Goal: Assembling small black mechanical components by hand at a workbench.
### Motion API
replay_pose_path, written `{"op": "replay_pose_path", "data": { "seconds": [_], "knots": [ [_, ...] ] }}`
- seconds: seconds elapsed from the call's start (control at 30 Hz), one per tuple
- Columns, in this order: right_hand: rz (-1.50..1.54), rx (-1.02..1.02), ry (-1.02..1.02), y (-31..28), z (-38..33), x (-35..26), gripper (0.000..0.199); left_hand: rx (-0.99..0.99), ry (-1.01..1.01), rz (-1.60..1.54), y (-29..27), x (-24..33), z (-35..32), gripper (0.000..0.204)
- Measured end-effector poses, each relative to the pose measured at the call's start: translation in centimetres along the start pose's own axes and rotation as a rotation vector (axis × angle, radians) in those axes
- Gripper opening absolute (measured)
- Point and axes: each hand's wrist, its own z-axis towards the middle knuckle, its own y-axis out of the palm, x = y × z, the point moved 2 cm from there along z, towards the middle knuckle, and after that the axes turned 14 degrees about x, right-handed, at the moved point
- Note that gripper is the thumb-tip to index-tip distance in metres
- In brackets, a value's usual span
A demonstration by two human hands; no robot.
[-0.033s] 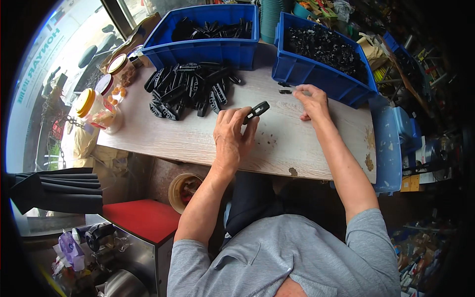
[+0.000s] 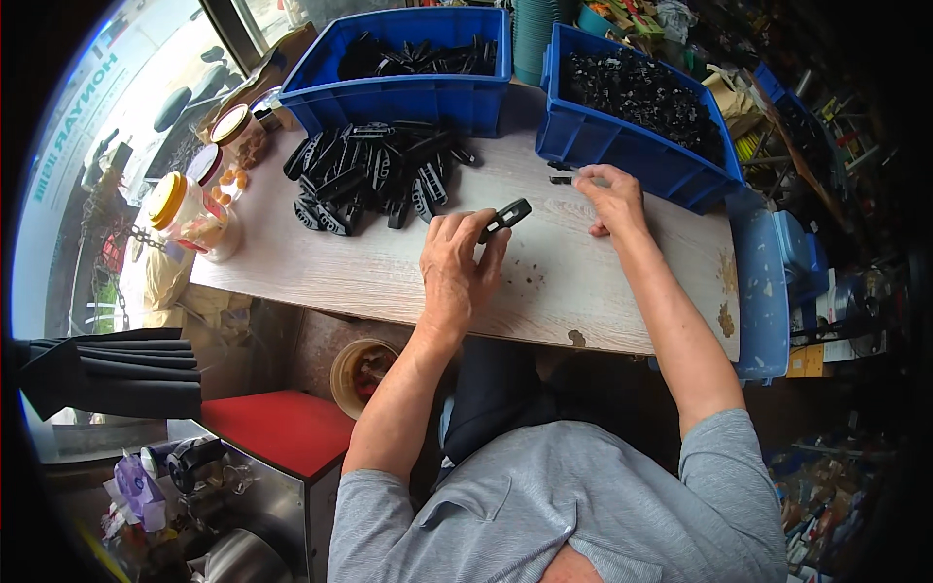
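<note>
My left hand (image 2: 454, 257) is above the middle of the table, its thumb and fingers closed on one end of a black elongated plastic piece (image 2: 506, 220) with an oblong opening. The piece tilts up to the right. Farther right, my right hand (image 2: 616, 199) is in front of the right blue bin, fingers bent. A small black part (image 2: 561, 180) shows at its fingertips and appears pinched there. Just beyond lies another small dark bit (image 2: 560, 166). A heap of similar black plastic pieces (image 2: 374, 175) lies on the table left of my left hand.
Two blue bins, one of larger black pieces (image 2: 389, 107) and one of small black parts (image 2: 637, 160), stand along the table's far side. Lidded jars (image 2: 199, 216) line the left edge. Below are a bucket (image 2: 342, 379) and a red-topped cabinet (image 2: 277, 428). A pale-blue tub (image 2: 761, 301) stands right.
Almost nothing differs. The small black part at my right fingertips looks slightly thinner, as if turned a little; my left hand keeps its hold.
</note>
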Motion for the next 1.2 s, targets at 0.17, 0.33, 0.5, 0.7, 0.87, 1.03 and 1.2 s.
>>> {"op": "replay_pose_path", "data": {
  "seconds": [0.17,0.33,0.5,0.7,0.87,1.03,1.2],
  "knots": [
    [-0.233,-0.024,-0.046,1.5,0.1,-1.2,0.022,-0.12,-0.032,0.127,0.4,-0.6,-0.5,0.023],
    [-0.316,-0.048,-0.118,1.9,0.1,-1.8,0.027,-0.203,-0.054,0.271,0.9,-0.8,-0.6,0.022],
    [-0.386,-0.086,-0.111,1.6,0.2,-1.8,0.027,-0.172,0.013,0.328,0.9,-0.4,-0.4,0.023],
    [-0.353,-0.076,-0.106,0.6,0.1,-0.7,0.022,0.01,-0.646,-0.362,0.5,1.3,-2.8,0.018],
    [0.094,-0.255,0.051,-0.2,-4.1,0.5,0.018,-0.162,-1.155,-0.674,2.9,4.7,-4.0,0.04],
    [0.292,-0.41,0.032,-1.2,-7.6,1.8,0.014,-0.26,-1.171,-0.705,5.6,3.9,-2.5,0.04],
    [0.306,-0.437,-0.03,-2.3,-8.5,1.6,0.018,-0.305,-1.229,-0.756,5.6,3.3,-2.5,0.026]
  ]
}}
